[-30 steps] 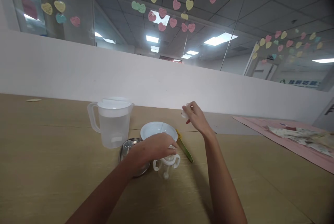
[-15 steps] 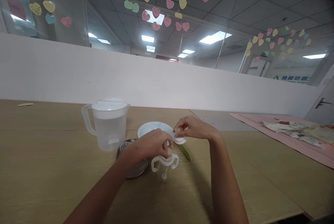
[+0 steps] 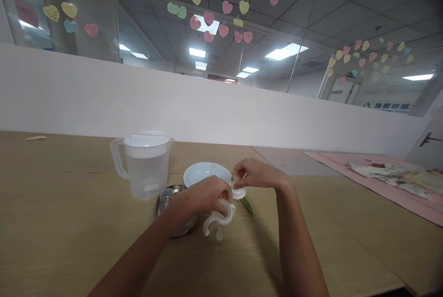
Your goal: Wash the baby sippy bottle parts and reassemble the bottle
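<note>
A clear baby bottle (image 3: 224, 219) with white curved side handles tilts over the table. My left hand (image 3: 207, 193) is closed around its top, with fingers and thumb covering the mouth. A pale weighted tip shows low in the bottle. My right hand (image 3: 254, 173) pinches a bottle nipple whose white collar ring (image 3: 238, 192) faces down, just behind and right of the bottle. Part of the nipple is hidden by the fingers. Left of the bottle, partly under my left wrist, is a round steel tray (image 3: 183, 228) with a small clear cup (image 3: 166, 195) in it.
A lidded clear pitcher (image 3: 147, 167) holding water stands at the left. Behind my hands lie a white plate (image 3: 199, 170) and a green strip-shaped object (image 3: 248, 206). A pink cloth (image 3: 332, 160) with packets (image 3: 387, 174) is at the right, and a white wall (image 3: 207, 107) runs behind.
The bottle has gone from upright to tilted, with its handles turned, as my left hand came lower on it. My right hand, with the nipple and ring, has dropped slightly.
</note>
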`<act>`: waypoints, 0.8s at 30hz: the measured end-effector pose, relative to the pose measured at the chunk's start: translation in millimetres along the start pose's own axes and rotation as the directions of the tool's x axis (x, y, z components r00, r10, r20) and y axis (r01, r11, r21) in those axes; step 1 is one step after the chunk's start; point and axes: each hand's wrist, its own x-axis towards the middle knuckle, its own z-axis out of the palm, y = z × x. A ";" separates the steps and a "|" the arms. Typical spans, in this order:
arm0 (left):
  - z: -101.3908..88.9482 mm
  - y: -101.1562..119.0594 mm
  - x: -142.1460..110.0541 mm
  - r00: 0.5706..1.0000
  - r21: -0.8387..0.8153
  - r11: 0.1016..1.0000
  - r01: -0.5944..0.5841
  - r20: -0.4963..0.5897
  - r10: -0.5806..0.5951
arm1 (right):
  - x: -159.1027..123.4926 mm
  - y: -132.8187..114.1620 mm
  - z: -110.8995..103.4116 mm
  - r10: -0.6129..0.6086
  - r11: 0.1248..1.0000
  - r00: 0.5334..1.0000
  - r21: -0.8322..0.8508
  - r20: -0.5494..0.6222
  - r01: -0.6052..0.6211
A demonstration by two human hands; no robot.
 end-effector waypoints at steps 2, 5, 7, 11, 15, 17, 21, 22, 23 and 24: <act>-0.5 0.6 0.4 1.000 -0.012 1.000 0.013 -0.008 -0.014 | 0.8 1.9 0.2 0.017 1.000 1.000 -0.016 -0.012 -0.017; -1.6 -0.8 0.9 0.998 -0.039 0.998 0.058 0.012 -0.057 | 1.0 4.7 0.0 0.042 0.999 0.999 -0.028 -0.025 -0.043; -2.3 -1.5 1.0 0.997 -0.051 0.996 0.070 0.028 -0.069 | 0.4 5.5 -0.4 0.046 0.999 0.999 -0.025 -0.025 -0.047; -3.4 -1.4 0.7 0.998 -0.033 0.999 0.039 0.046 -0.038 | -0.8 3.7 -0.7 0.050 0.999 0.999 -0.017 -0.016 -0.050; -5.0 -1.7 0.4 0.998 -0.046 0.999 0.004 0.068 -0.001 | -0.8 0.6 -0.5 0.061 0.998 0.998 -0.021 -0.004 -0.061; -6.1 -2.2 -0.2 0.996 -0.060 0.998 -0.025 0.082 0.030 | -0.7 -0.5 -0.4 0.061 0.998 0.998 -0.021 -0.007 -0.062; -7.1 -1.6 -2.2 0.996 -0.058 0.996 -0.061 0.069 0.065 | -0.8 -1.0 0.0 0.062 0.998 0.998 -0.011 -0.011 -0.062; -6.8 -0.9 -2.6 0.996 -0.054 0.997 -0.060 0.058 0.063 | -1.0 -0.5 0.0 0.064 0.998 0.998 -0.006 -0.009 -0.064; -6.1 -0.2 -2.9 0.997 -0.050 0.997 -0.059 0.049 0.061 | -1.2 0.2 0.0 0.065 0.998 0.998 -0.002 -0.009 -0.065; -5.1 0.6 -2.8 0.997 -0.045 0.997 -0.059 0.041 0.060 | -1.4 1.1 -0.1 0.065 0.998 0.998 0.001 -0.011 -0.065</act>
